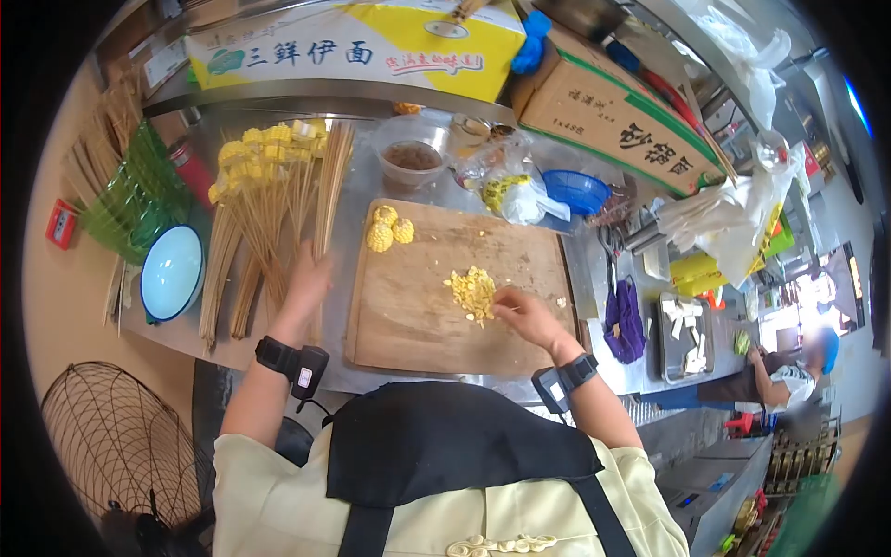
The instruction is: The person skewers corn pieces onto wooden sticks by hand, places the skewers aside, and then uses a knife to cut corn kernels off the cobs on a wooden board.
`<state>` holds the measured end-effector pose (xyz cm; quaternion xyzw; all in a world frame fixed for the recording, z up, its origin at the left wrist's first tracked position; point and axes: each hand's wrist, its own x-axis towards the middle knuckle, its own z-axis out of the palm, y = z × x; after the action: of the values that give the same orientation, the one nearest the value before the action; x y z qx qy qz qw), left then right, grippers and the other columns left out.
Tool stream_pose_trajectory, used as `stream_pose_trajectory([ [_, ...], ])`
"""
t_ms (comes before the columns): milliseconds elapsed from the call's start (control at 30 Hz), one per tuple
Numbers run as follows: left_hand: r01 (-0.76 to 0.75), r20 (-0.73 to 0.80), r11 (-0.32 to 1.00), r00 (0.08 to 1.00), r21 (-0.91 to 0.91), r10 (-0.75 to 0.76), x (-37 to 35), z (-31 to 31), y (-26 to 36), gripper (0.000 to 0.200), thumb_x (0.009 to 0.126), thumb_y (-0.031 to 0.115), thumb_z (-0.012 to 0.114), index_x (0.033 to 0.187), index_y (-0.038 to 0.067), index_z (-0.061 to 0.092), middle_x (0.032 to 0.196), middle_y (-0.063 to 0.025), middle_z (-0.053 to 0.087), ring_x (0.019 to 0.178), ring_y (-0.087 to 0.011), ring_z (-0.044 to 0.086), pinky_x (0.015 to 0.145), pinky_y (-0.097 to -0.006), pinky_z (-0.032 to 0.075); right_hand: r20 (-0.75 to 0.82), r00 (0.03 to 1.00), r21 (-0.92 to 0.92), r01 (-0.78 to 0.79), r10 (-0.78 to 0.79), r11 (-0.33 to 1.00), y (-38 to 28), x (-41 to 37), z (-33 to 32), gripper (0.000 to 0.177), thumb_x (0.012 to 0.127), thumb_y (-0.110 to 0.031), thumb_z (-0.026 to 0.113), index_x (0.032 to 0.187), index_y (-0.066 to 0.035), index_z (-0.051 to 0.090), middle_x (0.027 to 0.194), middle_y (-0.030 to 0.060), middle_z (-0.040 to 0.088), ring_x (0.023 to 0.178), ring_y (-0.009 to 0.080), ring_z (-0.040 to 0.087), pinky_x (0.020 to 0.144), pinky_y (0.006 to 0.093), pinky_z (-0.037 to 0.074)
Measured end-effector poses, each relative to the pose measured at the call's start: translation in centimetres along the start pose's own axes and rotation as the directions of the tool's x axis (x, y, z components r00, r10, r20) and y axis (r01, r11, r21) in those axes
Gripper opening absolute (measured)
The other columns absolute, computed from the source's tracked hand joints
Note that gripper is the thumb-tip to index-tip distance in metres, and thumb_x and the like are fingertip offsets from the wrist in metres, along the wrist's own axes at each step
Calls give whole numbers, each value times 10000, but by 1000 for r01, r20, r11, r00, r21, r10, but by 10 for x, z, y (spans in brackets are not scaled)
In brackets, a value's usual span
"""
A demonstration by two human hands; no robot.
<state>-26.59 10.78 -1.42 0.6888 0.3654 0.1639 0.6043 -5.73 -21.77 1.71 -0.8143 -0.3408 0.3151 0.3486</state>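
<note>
The left hand (308, 280) is touching the lower part of a bundle of sticks (335, 181) at the left side of the cutting board (418, 345), though blur is hiding whether its grip is closed around them. The right hand (527, 317) is bending its fingers at the edge of a heap of corn bits (473, 293) near the middle of the board; I cannot tell whether that grip is pinching any or only touching them. The heap is lying loose with nothing walling it in, so a broad sweep of that hand could be scattering bits across the board and onto the counter (587, 271). Three corn pieces (382, 230) are sitting together near the board's far left corner, and a knock could be sending one rolling off. Corn on skewers (269, 153) is crowding the left side, its sticks crossing and leaning together, so a careless tug on the bundle could be dragging neighbours along. Beyond the board, an open tub (411, 160) is holding dark contents, which a swinging stick tip could be tipping or splashing.
</note>
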Motion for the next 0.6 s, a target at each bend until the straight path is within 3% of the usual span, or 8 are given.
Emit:
stream_pose_trajectory([
  [33,-143,-93,965,982,220,167,6,-1,-16,403,878,153,563,1221,-11,433,981,-130,554,864,-207,561,740,-328,475,-152,987,-156,36,-60,987,20,-5,-8,235,853,-189,632,1010,-16,614,990,139,641,933,268,615,831,370,473],
  [100,-328,-149,699,836,636,528,14,8,-53,452,841,113,587,1239,-28,424,1122,-198,537,1057,-282,541,896,-376,444,-400,886,-465,24,-235,885,60,-18,-17,214,842,-160,629,1009,-26,618,988,143,637,904,278,625,767,351,499],
  [200,-373,-136,659,799,653,586,-4,26,-21,442,796,52,603,1210,-18,461,1256,-224,468,1234,-350,408,1035,-419,328,-568,813,-346,-91,-131,934,84,-39,-18,195,816,-138,633,966,-13,621,967,170,628,866,323,615,747,369,504],
  [233,-424,-72,659,807,621,586,-7,31,-14,424,790,37,602,1193,-9,479,1243,-208,479,1213,-353,423,1023,-419,340,-567,822,-324,-166,-51,931,87,-43,-16,194,804,-117,633,972,-22,614,1031,176,612,949,334,588,820,391,482],
  [333,-539,64,661,798,522,599,-7,50,6,370,775,-3,596,1138,13,526,1208,-167,508,1158,-360,459,989,-417,372,-698,687,-467,-222,-203,856,90,-52,-5,216,791,-98,624,996,-35,601,1115,189,574,1039,359,534,908,418,433],
  [433,-602,138,660,777,450,614,-2,74,17,326,768,-23,585,1089,26,555,1177,-144,525,1123,-354,479,960,-414,392,-793,607,-337,-355,-59,872,103,-59,-5,256,767,-65,608,1021,-37,586,1168,195,541,1093,379,487,965,431,385],
  [600,-660,256,640,747,394,613,7,107,12,295,767,-26,578,1057,29,566,1134,-134,539,1082,-336,505,921,-397,420,-777,629,-345,-449,18,824,127,-66,-14,293,734,-54,604,1024,-23,587,1167,191,539,1079,378,490,944,448,396],
])
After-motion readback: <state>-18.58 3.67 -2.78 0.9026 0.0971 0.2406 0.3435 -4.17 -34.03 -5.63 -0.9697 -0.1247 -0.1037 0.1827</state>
